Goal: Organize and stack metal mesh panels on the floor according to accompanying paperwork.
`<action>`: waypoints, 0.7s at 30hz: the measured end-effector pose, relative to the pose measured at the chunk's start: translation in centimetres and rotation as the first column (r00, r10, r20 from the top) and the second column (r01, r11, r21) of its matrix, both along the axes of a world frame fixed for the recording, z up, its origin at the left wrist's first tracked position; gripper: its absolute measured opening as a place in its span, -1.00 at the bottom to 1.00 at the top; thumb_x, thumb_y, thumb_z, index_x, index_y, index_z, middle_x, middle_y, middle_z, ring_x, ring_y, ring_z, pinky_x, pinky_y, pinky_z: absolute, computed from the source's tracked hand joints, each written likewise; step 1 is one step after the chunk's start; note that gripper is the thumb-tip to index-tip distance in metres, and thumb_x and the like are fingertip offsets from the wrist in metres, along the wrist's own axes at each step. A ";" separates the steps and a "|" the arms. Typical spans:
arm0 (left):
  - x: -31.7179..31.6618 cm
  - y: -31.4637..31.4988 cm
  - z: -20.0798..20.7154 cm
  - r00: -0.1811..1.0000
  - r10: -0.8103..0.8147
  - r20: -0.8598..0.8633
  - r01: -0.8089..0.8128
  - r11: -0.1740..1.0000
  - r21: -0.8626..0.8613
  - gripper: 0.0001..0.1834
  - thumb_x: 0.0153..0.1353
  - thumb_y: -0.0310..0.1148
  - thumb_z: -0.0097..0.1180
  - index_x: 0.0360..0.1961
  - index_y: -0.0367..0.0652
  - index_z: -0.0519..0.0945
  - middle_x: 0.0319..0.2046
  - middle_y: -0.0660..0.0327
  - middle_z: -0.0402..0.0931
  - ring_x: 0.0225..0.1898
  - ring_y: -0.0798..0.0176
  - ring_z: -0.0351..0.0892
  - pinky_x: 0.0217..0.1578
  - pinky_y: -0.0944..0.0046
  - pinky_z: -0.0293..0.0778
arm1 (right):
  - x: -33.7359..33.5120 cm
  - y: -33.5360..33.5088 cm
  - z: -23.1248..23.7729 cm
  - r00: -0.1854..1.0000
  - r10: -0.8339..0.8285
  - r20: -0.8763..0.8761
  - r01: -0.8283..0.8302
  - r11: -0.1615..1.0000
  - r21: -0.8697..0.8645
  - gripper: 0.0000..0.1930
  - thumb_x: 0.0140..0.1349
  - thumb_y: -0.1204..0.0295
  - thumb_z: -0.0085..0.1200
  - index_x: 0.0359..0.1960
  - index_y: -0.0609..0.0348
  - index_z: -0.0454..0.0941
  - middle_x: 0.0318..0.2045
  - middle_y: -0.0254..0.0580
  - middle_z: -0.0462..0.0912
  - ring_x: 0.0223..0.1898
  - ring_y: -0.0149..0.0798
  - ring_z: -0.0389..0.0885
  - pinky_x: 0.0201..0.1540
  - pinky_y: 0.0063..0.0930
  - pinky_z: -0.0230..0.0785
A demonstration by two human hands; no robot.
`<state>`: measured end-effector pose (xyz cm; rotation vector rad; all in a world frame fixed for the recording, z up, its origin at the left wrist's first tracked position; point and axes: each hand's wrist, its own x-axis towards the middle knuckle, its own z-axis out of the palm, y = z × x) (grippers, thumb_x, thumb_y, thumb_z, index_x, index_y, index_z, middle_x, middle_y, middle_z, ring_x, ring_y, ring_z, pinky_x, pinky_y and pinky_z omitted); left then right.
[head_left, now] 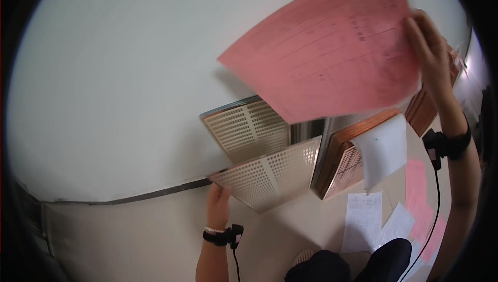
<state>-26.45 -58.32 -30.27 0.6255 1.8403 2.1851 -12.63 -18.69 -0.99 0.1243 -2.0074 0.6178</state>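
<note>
My right hand [433, 56] grips a large pink paper sheet [332, 56] by its right edge and holds it up in front of the wall. The sheet has faint ruled lines and print, and it bows slightly. Low on the left, my left hand [218, 204] is closed on the left corner of a pale, thin perforated panel [275, 175] with rows of small holes. That panel tilts away from the others. Behind it, a second perforated panel [248, 129] leans against the wall, partly covered by the pink sheet.
Right of the panels stands a thick stack of copper-coloured panels [341, 170], with a white sheet [386, 144] draped over it. More copper-coloured panels [423, 111] lean farther right. White papers [362, 219] and pink papers [416, 191] lie on the floor. A black cable [437, 199] hangs from my right wrist.
</note>
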 end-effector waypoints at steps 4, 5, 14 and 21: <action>0.9 0.7 2.9 0.998 0.027 -0.058 -0.029 0.999 -0.035 -0.61 0.27 -0.55 -0.22 0.13 -0.36 0.28 0.04 0.18 0.40 0.06 0.31 0.37 0.10 0.30 0.24 | -3.2 -4.3 0.3 0.973 0.136 0.187 -0.155 0.983 0.095 -0.84 0.27 0.40 0.00 -0.20 0.18 0.50 -0.38 -0.42 0.54 -0.29 -0.57 0.44 -0.16 -0.64 0.35; 1.1 0.9 3.8 0.997 0.046 -0.055 -0.048 0.998 -0.040 -0.61 0.27 -0.55 -0.22 0.13 -0.36 0.28 0.04 0.18 0.40 0.06 0.31 0.37 0.10 0.30 0.24 | -3.9 -5.5 0.2 0.967 0.175 0.185 -0.199 0.972 0.122 -0.87 0.26 0.42 0.01 -0.22 0.19 0.50 -0.38 -0.35 0.56 -0.32 -0.49 0.50 -0.21 -0.55 0.40; -1.9 5.1 6.6 0.977 0.208 0.048 -0.210 0.976 0.063 -0.70 0.29 -0.51 -0.17 0.04 -0.30 0.36 -0.06 0.17 0.45 -0.04 0.33 0.41 0.05 0.30 0.27 | -5.9 -10.6 -0.5 0.857 0.321 0.403 -0.474 0.799 0.370 -0.89 0.17 0.37 0.04 -0.32 0.08 0.51 -0.45 -0.18 0.59 -0.40 -0.07 0.58 -0.37 -0.28 0.42; -6.1 5.2 1.2 0.816 0.560 -0.142 -0.567 0.824 -0.009 -0.55 0.10 -0.36 0.18 -0.04 -0.28 0.32 -0.16 0.14 0.24 -0.11 0.20 0.27 -0.02 0.22 0.26 | -4.6 -13.2 -4.8 0.746 0.239 0.621 -0.581 0.689 0.433 -0.83 0.17 0.30 0.03 -0.24 0.02 0.55 -0.32 -0.27 0.60 -0.27 -0.12 0.58 -0.22 -0.23 0.44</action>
